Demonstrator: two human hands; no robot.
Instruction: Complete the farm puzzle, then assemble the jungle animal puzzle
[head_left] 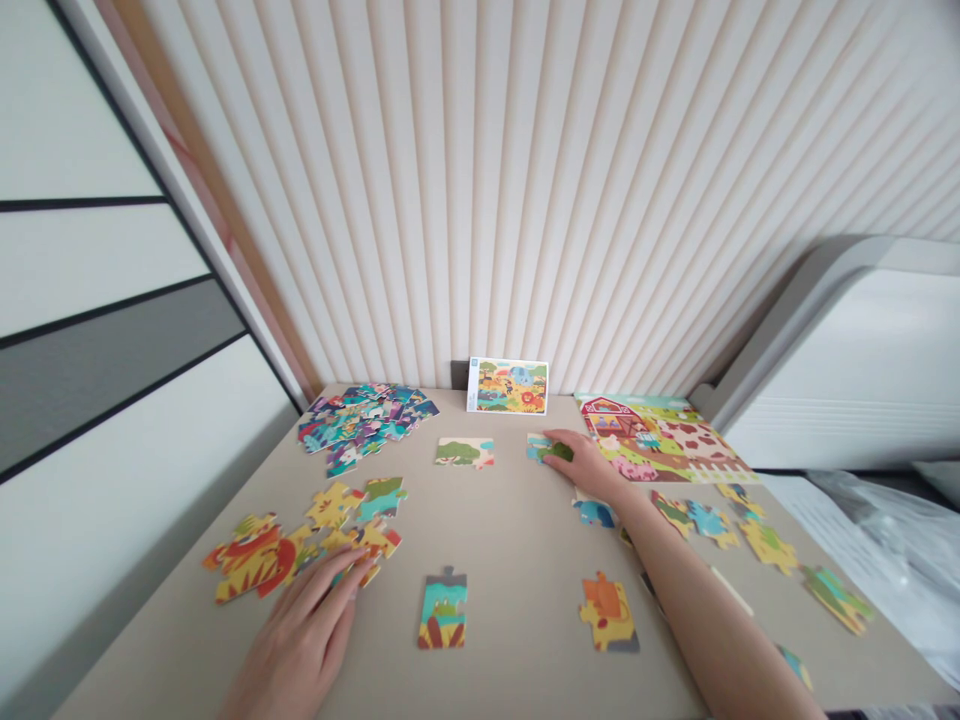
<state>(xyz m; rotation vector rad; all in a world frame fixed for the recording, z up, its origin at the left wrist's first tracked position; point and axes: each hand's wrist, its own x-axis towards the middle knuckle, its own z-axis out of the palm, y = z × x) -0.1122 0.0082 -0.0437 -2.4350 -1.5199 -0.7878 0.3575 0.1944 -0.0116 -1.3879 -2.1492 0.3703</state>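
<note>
My right hand [581, 462] reaches to the back middle, fingers closed on a blue and green puzzle piece [536, 447] that lies on the table. Left of it is a green tree piece [465, 453]. My left hand [311, 620] rests at the lower left, its fingers stretched out over a cluster of yellow and orange pieces [330, 507]. A frog piece [443, 612] lies at the front middle, and an orange and yellow piece [608, 612] to its right. A blue piece [595, 511] sits just below my right wrist.
A picture card [508, 387] stands against the ribbed wall. A heap of purple and teal pieces [365, 420] lies at the back left, an assembled farm puzzle [660, 440] at the back right. Several loose pieces [770, 545] lie right of my right forearm, near papers and clear plastic.
</note>
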